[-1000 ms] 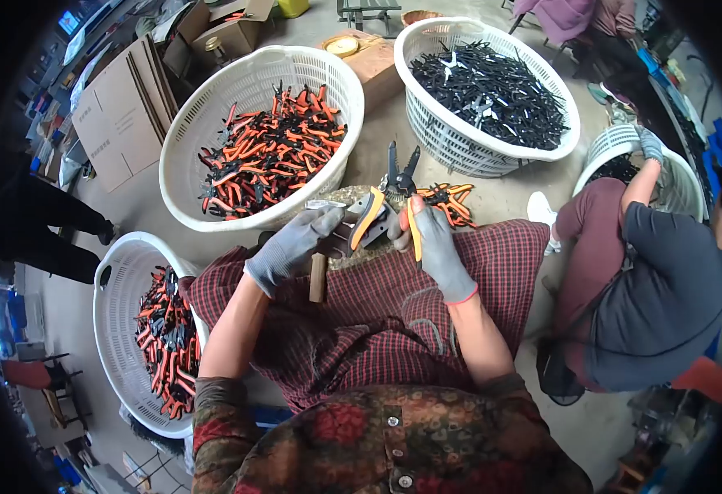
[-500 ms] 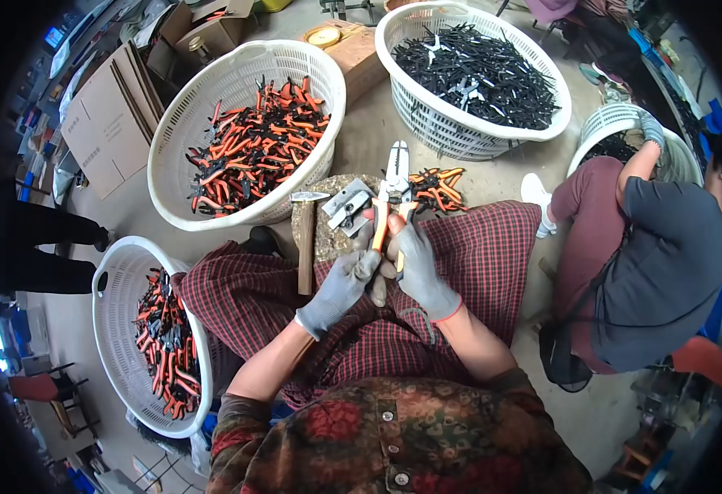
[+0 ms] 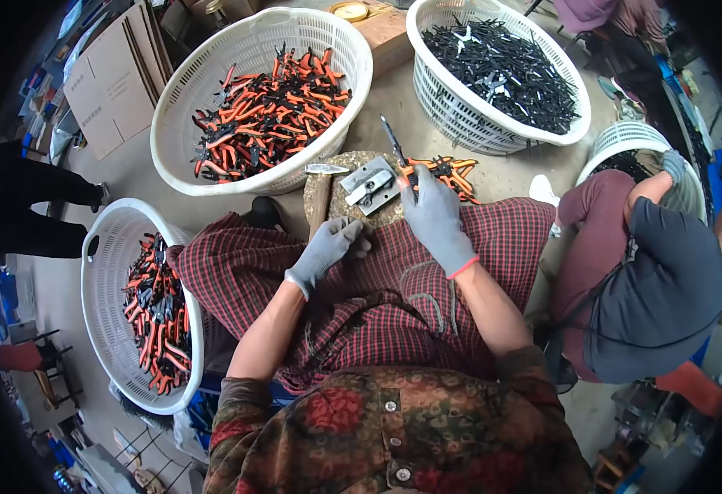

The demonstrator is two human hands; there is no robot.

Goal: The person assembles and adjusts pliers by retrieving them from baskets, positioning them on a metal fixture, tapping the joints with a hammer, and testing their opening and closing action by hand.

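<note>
My gloved right hand [image 3: 439,218] is closed round the orange handles of a pair of wire strippers [image 3: 393,138], whose jaws point up and away from me. My left hand [image 3: 333,249], also gloved, has its fingers curled over the lower end of a hammer handle [image 3: 320,202]; whether it grips the handle is hidden. The hammer lies on a round block [image 3: 340,165] in front of my knees. Beside it on the block sits a metal fixture [image 3: 371,187]. Several orange-handled pliers [image 3: 457,174] lie just right of the block.
White baskets of orange-handled pliers stand ahead [image 3: 163,123] and at my left [image 3: 93,329]. Another basket [image 3: 435,99] holds dark metal parts. At right sits a co-worker [image 3: 657,280] by a further basket [image 3: 600,148]. Cardboard [image 3: 109,90] leans at upper left.
My hands have parted. The right one keeps the wire strippers, now turned edge-on, over the right of the block; the left one has let go and moved to the hammer handle.
</note>
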